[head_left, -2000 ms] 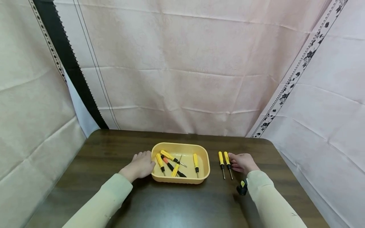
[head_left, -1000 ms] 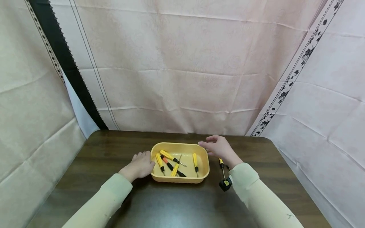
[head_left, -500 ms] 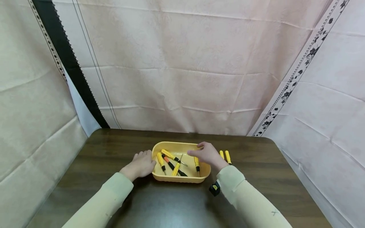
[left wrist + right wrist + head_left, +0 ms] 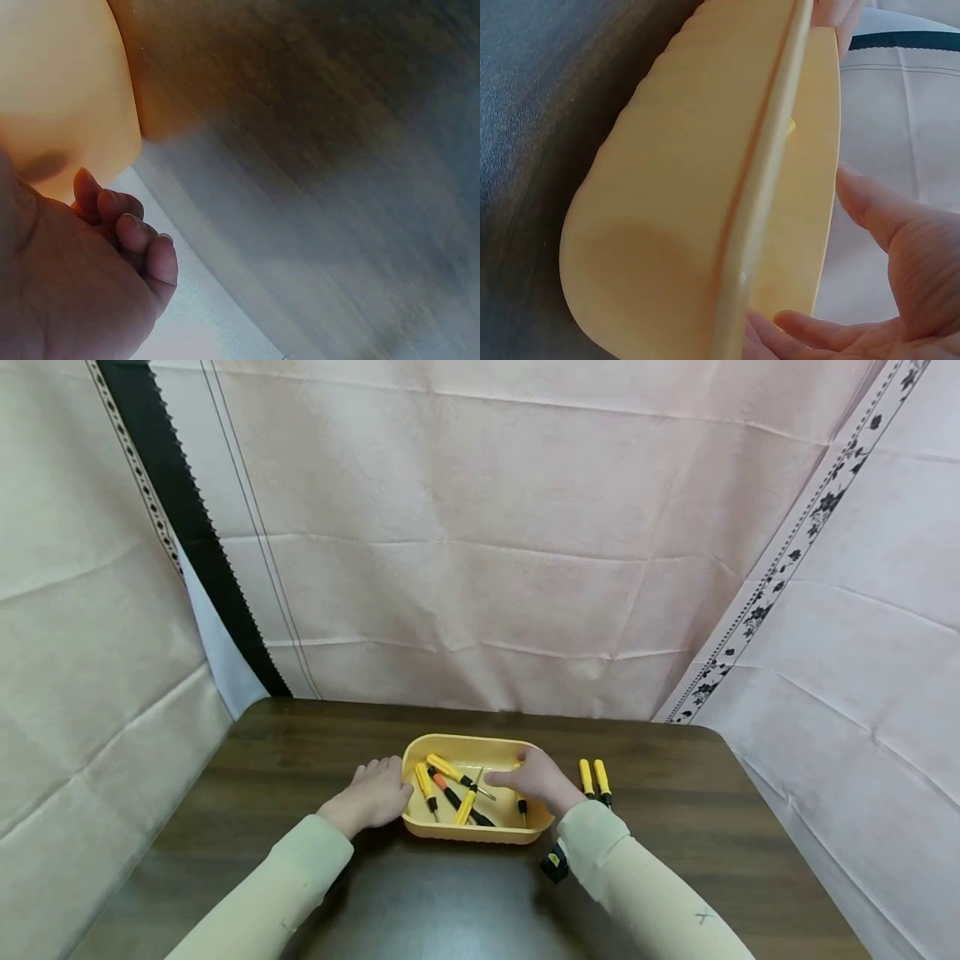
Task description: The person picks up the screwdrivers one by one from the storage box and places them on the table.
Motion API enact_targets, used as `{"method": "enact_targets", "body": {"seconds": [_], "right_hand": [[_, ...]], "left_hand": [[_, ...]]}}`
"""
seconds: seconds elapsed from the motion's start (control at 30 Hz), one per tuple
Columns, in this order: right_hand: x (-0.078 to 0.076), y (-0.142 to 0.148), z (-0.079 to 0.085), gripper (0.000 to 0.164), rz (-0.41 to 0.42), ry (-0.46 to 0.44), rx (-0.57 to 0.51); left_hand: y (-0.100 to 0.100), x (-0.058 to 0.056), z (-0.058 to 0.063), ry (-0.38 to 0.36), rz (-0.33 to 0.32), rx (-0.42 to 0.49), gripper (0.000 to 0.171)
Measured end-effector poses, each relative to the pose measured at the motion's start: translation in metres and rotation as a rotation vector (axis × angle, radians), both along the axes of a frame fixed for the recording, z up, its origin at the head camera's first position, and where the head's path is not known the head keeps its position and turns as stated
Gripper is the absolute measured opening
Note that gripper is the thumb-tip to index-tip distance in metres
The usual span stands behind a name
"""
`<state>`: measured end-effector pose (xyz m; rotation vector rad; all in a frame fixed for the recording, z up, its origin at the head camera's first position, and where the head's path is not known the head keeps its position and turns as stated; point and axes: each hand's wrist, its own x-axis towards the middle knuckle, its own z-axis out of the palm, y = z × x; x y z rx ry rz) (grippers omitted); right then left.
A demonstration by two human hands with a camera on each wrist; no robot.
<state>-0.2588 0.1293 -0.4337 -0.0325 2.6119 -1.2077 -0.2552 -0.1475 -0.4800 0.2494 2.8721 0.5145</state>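
A shallow yellow plastic basket (image 4: 468, 834) stands on the table, holding several yellow-handled screwdrivers (image 4: 425, 783) and one with an orange and black handle (image 4: 452, 795). My left hand (image 4: 371, 793) holds the basket's left end at the rim; in the left wrist view its fingers (image 4: 135, 232) curl beside the outer wall. Over the right part of the basket reaches my right hand (image 4: 536, 781), thumb and fingers spread apart. Beneath it lies a screwdriver (image 4: 522, 807), its handle mostly covered. The right wrist view shows the thumb (image 4: 870, 206) apart from the fingers, which dip behind the rim.
Two yellow-handled screwdrivers (image 4: 587, 777) lie side by side on the dark wooden table (image 4: 315, 885), right of the basket and partly behind the right forearm. A small black device (image 4: 555, 864) sits at the right wrist. Pale cloth (image 4: 480, 568) hangs behind the table.
My right hand has moved left from beside the two loose screwdrivers, over the basket's right rim, and down above the screwdriver there. The left hand has stayed at the basket.
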Motion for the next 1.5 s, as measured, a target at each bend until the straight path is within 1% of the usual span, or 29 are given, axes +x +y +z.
{"method": "enact_targets", "body": {"seconds": [0.1,0.3,0.4,0.57,0.63,0.7,0.77,0.8,0.83,0.9,0.97,1.07,1.2,1.33,1.43,1.5], "right_hand": [[0.001,0.000,-0.003,0.089,0.010,0.004,-0.004],[-0.002,-0.003,-0.008,0.094,0.000,-0.002,-0.014],[-0.003,-0.004,-0.012,0.091,-0.011,-0.022,0.002],[-0.008,-0.005,-0.019,0.074,-0.024,-0.033,0.063],[-0.013,-0.006,-0.022,0.066,-0.033,-0.035,0.078],[-0.017,-0.006,-0.026,0.051,-0.049,-0.042,0.078],[-0.020,-0.007,-0.030,0.033,-0.063,-0.042,0.059],[-0.022,-0.007,-0.032,0.027,-0.068,-0.035,0.055],[-0.023,-0.008,-0.034,0.029,-0.070,-0.026,0.056],[-0.025,-0.009,-0.038,0.038,-0.075,0.002,0.062],[-0.026,-0.010,-0.041,0.043,-0.079,0.020,0.075],[-0.027,-0.012,-0.044,0.044,-0.082,0.028,0.084],[-0.031,-0.014,-0.044,0.044,-0.078,0.017,0.113],[-0.034,-0.013,-0.043,0.039,-0.085,-0.030,0.157],[-0.035,-0.014,-0.043,0.029,-0.098,-0.072,0.174],[-0.034,-0.015,-0.043,0.024,-0.094,-0.071,0.186]], "left_hand": [[0.000,0.001,-0.001,-0.003,-0.008,0.002,0.051],[0.000,0.001,0.002,0.009,-0.017,0.000,0.049],[0.000,0.000,0.003,0.003,-0.015,0.011,0.050],[0.000,-0.001,0.001,-0.011,-0.009,0.011,0.052],[0.000,-0.001,0.001,-0.012,-0.010,0.006,0.052],[0.000,-0.001,0.003,-0.012,-0.009,0.002,0.051],[0.000,-0.001,0.004,-0.007,-0.009,-0.002,0.050],[0.000,-0.001,0.004,-0.006,-0.010,-0.003,0.050],[0.000,-0.001,0.004,-0.006,-0.010,-0.001,0.050],[0.000,0.000,0.004,-0.011,-0.007,0.001,0.050],[0.000,0.001,0.004,-0.018,-0.008,0.005,0.050],[0.000,0.000,0.004,-0.027,-0.005,0.009,0.050],[0.000,-0.002,0.004,-0.014,0.000,0.007,0.050],[0.000,-0.003,0.003,-0.016,-0.003,0.018,0.050],[0.001,-0.004,0.002,-0.029,-0.004,0.023,0.051],[0.000,-0.004,0.000,-0.029,-0.002,0.018,0.051]]}}
